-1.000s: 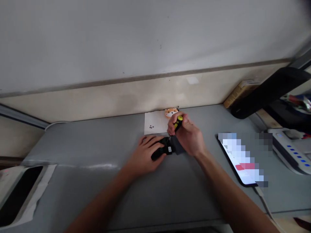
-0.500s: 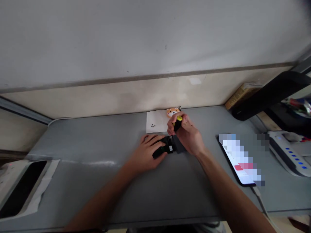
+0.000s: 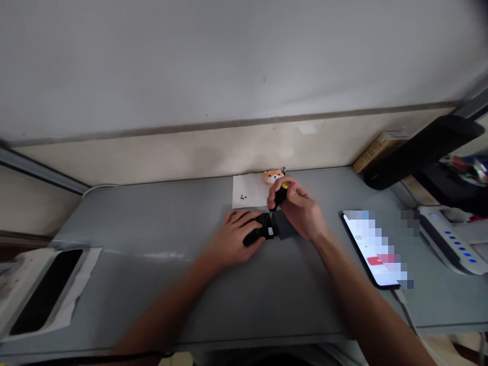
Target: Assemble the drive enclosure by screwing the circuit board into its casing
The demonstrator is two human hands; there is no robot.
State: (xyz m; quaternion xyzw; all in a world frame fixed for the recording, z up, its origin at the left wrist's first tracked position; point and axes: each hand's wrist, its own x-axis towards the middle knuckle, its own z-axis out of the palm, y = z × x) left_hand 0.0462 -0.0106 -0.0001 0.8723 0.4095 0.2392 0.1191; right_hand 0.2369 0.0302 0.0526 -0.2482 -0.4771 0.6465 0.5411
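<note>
My left hand [image 3: 237,236] lies over a small black device [image 3: 269,229] with a little white label, its fingers wrapped round the left part and pressing it to the desk. Between the fingers and thumb of my right hand [image 3: 299,203] is a screwdriver [image 3: 280,196] with a black and yellow handle. The shaft points down and its tip meets the device's upper edge, as far as I can see. A flat dark grey piece [image 3: 285,225] sits at the device's right, partly under my right hand. Behind, several tiny black screws [image 3: 243,196] rest on a white paper sheet [image 3: 251,187].
An orange bear-face trinket [image 3: 273,176] lies at the paper's back edge. To the right are a lit phone [image 3: 371,249] on a cable, a white power strip [image 3: 453,244] and a black cylinder [image 3: 423,152]. A dark phone [image 3: 48,292] lies at the left.
The view has shifted slightly, so the desk items appear a little further right. My right hand has turned the screwdriver handle a little; my left hand keeps its hold on the device.
</note>
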